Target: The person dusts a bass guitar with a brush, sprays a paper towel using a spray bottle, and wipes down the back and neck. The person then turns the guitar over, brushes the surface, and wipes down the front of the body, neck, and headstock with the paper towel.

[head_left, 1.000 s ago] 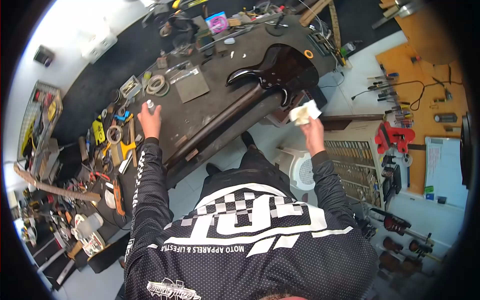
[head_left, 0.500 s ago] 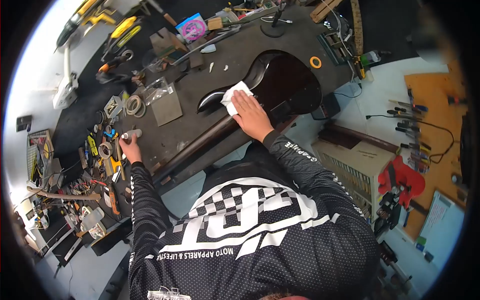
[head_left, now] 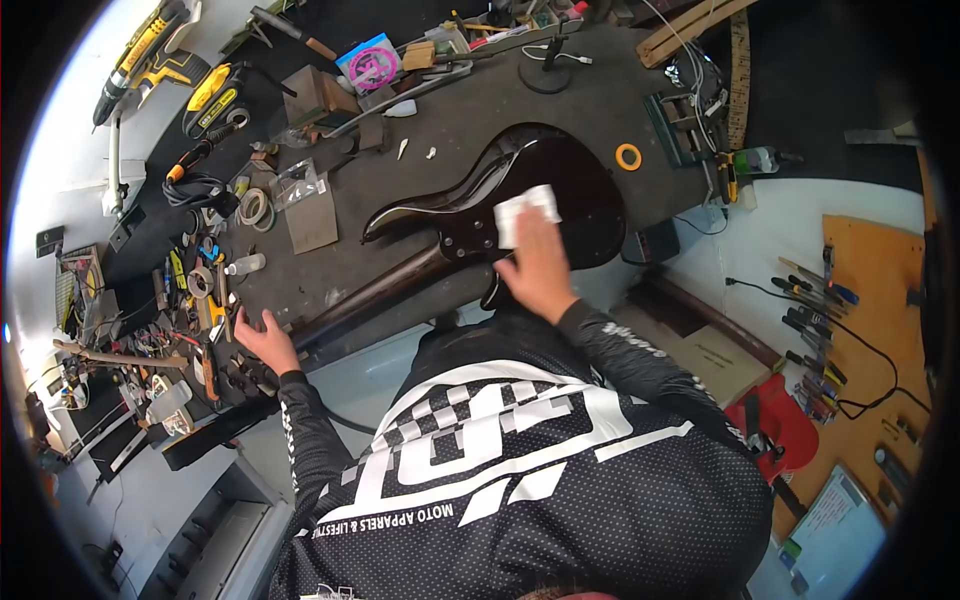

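A dark, glossy electric guitar lies back-up on the workbench, its long neck reaching toward the lower left. My right hand presses a folded white cloth flat on the guitar's back, near the neck bolts. Some of the cloth is covered by my fingers, which blur slightly with motion. Near the far end of the neck is my left hand, fingers apart and holding nothing. A small whitish bottle lies on the bench just beyond it.
Tape rolls and a flat grey-brown sheet lie left of the guitar. An orange tape ring is beyond its body. Loose tools crowd the left side. A red guitar body stands at the right.
My right hand and the cloth have moved right, from the body's upper horn onto its back. My left hand has let go of the bottle and drawn back toward me.
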`<action>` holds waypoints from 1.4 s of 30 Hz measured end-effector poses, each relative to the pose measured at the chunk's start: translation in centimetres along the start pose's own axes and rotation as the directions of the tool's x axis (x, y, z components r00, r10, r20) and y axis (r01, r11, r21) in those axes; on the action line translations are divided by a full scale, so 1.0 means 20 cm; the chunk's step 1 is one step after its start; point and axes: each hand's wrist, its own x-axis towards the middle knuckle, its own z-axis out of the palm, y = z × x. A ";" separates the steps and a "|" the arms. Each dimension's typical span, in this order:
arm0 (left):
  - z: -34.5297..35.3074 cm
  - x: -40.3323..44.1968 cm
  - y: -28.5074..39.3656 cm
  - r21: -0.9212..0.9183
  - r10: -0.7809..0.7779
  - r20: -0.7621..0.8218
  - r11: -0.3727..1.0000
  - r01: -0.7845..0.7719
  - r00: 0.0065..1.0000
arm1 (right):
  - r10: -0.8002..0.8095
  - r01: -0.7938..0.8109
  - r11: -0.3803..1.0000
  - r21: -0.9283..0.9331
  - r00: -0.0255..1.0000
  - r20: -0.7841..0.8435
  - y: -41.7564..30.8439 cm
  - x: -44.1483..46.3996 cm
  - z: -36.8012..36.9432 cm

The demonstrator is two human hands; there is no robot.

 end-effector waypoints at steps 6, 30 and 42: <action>0.05 -0.23 0.13 -0.073 0.013 0.025 0.997 -0.011 1.000 | -0.212 0.214 0.976 -0.032 0.975 0.061 0.11 0.25 -0.13; 0.07 -0.64 0.46 -0.053 0.202 0.307 0.979 -0.195 0.930 | -0.621 0.615 0.783 0.095 0.782 0.062 -0.07 0.59 0.20; 0.26 -0.61 0.65 -0.119 0.310 0.440 0.950 -0.287 0.843 | 0.008 -0.017 0.989 -0.150 0.998 -0.061 0.64 -0.16 -0.33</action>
